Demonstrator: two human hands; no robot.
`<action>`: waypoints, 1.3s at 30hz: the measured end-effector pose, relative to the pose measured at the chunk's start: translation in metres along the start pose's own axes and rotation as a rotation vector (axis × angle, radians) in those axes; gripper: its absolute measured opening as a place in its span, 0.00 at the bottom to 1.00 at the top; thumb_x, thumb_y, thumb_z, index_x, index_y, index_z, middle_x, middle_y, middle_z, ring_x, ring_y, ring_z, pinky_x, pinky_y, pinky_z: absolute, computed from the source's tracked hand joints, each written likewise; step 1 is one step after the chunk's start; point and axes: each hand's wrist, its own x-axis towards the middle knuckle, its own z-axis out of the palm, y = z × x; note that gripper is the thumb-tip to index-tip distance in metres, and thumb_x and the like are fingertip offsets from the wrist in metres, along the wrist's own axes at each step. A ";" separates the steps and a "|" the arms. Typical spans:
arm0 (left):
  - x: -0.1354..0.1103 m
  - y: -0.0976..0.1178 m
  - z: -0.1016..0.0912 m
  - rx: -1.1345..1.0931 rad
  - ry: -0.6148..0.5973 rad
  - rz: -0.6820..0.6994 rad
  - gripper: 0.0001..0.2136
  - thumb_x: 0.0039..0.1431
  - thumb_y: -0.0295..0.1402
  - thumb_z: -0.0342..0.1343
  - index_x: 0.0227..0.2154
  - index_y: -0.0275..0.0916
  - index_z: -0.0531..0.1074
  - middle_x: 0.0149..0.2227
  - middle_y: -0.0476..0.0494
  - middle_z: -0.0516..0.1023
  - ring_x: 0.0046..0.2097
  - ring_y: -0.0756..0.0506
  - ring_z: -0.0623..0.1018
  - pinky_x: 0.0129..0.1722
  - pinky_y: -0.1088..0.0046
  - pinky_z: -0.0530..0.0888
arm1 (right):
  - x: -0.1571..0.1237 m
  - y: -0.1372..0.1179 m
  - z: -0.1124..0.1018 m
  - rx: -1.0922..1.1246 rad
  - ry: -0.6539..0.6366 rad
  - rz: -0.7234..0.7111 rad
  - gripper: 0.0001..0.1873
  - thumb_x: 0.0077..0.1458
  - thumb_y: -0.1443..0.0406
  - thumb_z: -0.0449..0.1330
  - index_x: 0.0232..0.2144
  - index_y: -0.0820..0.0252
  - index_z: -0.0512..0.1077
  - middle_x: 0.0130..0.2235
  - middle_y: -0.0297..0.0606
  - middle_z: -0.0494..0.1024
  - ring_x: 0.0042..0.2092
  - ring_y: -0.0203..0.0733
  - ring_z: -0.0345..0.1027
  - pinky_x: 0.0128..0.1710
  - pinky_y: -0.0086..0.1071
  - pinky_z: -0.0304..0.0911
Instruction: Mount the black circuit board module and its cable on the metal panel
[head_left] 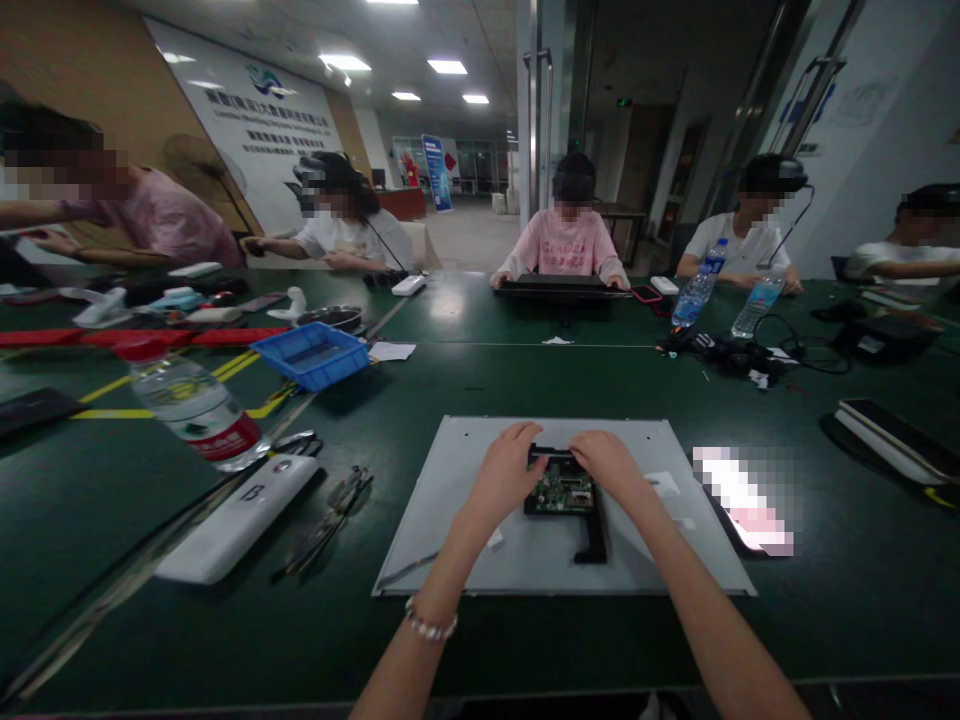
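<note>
A flat light-grey panel [435,520] lies in front of me on the green table. On its middle sits a green circuit board [559,490] in a black plastic bracket [592,540], whose one arm reaches toward me and ends in a short foot. My left hand [508,468] grips the bracket's far left corner, thumb inward over the board's edge. At the far right corner, my right hand [606,462] has its bent fingers closed on the same bracket. The hands partly cover the bracket's far edge. Small white pieces [664,484] lie on the panel right of the bracket.
Left of the panel are glasses [326,520], a white power bank [240,520], a water bottle [199,410] and a blue basket [311,355]. On its right lies a phone [742,500]. Several people sit around the table; the one opposite [566,240] holds a dark panel.
</note>
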 end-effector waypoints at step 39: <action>-0.007 -0.028 0.005 -0.303 -0.412 0.072 0.48 0.41 0.38 0.63 0.63 0.35 0.43 0.63 0.31 0.50 0.63 0.34 0.55 0.61 0.53 0.55 | -0.030 0.043 0.003 -0.028 0.012 0.357 0.15 0.61 0.64 0.48 0.36 0.60 0.75 0.38 0.44 0.77 0.42 0.44 0.70 0.39 0.31 0.59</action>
